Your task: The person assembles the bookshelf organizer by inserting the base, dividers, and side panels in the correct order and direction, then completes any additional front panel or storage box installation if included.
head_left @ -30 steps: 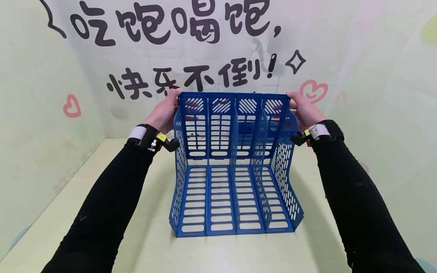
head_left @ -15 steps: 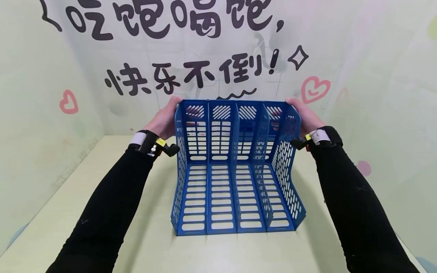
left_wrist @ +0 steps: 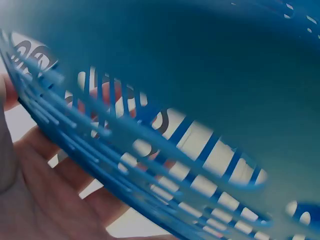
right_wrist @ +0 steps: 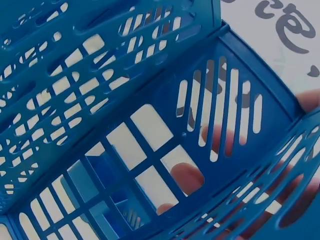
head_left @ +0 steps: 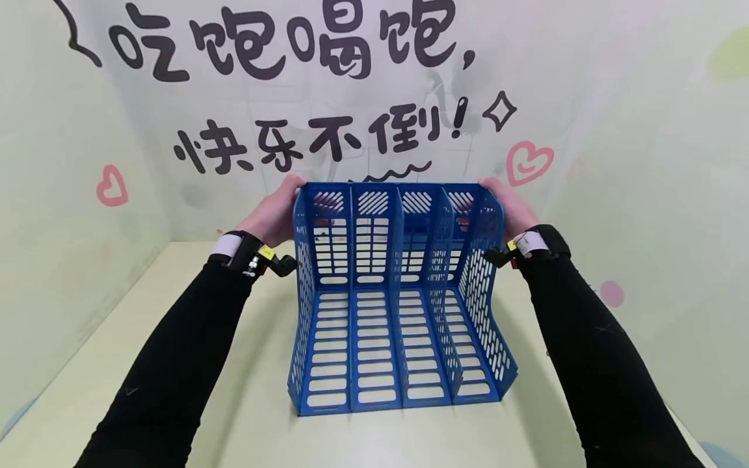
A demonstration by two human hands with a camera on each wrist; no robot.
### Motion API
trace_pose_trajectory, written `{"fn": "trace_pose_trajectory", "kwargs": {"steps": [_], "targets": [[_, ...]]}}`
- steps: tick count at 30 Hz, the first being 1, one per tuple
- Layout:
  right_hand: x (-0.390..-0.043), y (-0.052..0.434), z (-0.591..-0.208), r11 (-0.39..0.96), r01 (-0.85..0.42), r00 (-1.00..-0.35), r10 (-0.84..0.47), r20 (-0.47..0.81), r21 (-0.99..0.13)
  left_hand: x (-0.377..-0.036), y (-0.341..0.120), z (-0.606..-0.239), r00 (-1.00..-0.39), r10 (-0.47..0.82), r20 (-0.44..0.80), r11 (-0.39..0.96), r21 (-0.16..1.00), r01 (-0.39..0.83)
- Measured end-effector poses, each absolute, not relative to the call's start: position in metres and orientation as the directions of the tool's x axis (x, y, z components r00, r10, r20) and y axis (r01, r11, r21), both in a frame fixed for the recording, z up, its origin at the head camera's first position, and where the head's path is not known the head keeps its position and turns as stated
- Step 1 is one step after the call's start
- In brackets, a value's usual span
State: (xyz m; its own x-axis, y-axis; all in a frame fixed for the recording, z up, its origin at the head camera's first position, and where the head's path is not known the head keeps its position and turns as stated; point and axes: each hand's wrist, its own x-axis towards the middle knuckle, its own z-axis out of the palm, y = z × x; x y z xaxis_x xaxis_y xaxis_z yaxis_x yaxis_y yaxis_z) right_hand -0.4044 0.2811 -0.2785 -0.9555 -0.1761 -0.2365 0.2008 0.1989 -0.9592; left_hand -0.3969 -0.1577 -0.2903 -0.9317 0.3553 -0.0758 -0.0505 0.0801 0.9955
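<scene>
A blue plastic file rack [head_left: 397, 260] faces me in the head view, its slotted compartments parted by upright dividers. My left hand [head_left: 274, 211] grips the rack's upper back corner on the left. In the left wrist view, this hand [left_wrist: 55, 200] lies against the outside of the slotted side wall, with fingers showing through the holes. At the opposite upper corner, my right hand [head_left: 512, 209] holds the rack. Its fingertips [right_wrist: 187, 178] appear behind the back panel through the openings in the right wrist view. Both hands' fingers are partly hidden by the rack.
The rack stands over a pale tabletop [head_left: 398, 442]. Behind it hangs a light wall covering [head_left: 515, 58] with large dark lettering and pink hearts. Another blue slotted piece [right_wrist: 102, 170] shows through the back panel's openings. Pale walls flank both sides.
Against the wall lettering, the rack's top edge has come down, uncovering a wavy line above it. Both hands have moved down with it, keeping their hold. The head view has shifted slightly.
</scene>
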Motion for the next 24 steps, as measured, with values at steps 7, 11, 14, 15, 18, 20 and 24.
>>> {"fn": "trace_pose_trajectory", "kwargs": {"steps": [7, 11, 14, 15, 18, 20, 24], "targets": [[-0.413, 0.29, -0.281, 0.285, 0.17, -0.938, -0.246, -0.243, -0.943, -0.399, -0.16, -0.292, -0.932, 0.352, -0.09, 0.109, 0.993, -0.054], [-0.413, 0.292, -0.273, 0.311, 0.138, -0.949, -0.232, -0.215, -0.94, -0.399, -0.154, -0.283, -0.943, 0.325, -0.067, 0.09, 0.995, -0.04], [-0.412, 0.292, -0.268, 0.325, 0.122, -0.957, -0.211, -0.197, -0.938, -0.399, -0.151, -0.28, -0.946, 0.321, -0.045, 0.088, 0.996, -0.018], [-0.413, 0.293, -0.269, 0.342, 0.108, -0.96, -0.208, -0.187, -0.933, -0.398, -0.151, -0.282, -0.947, 0.321, -0.036, 0.095, 0.995, -0.006], [-0.415, 0.294, -0.275, 0.267, 0.085, -0.95, -0.268, -0.158, -0.96, -0.397, -0.156, -0.289, -0.94, 0.341, -0.017, 0.087, 0.996, 0.014], [-0.413, 0.298, -0.284, 0.197, 0.095, -0.932, -0.326, -0.156, -0.976, -0.395, -0.161, -0.295, -0.942, 0.335, -0.017, 0.099, 0.995, 0.017], [-0.389, 0.31, -0.304, 0.112, 0.068, -0.949, -0.3, -0.099, -0.991, -0.389, -0.168, -0.303, -0.934, 0.354, -0.052, 0.149, 0.989, 0.001]]}}
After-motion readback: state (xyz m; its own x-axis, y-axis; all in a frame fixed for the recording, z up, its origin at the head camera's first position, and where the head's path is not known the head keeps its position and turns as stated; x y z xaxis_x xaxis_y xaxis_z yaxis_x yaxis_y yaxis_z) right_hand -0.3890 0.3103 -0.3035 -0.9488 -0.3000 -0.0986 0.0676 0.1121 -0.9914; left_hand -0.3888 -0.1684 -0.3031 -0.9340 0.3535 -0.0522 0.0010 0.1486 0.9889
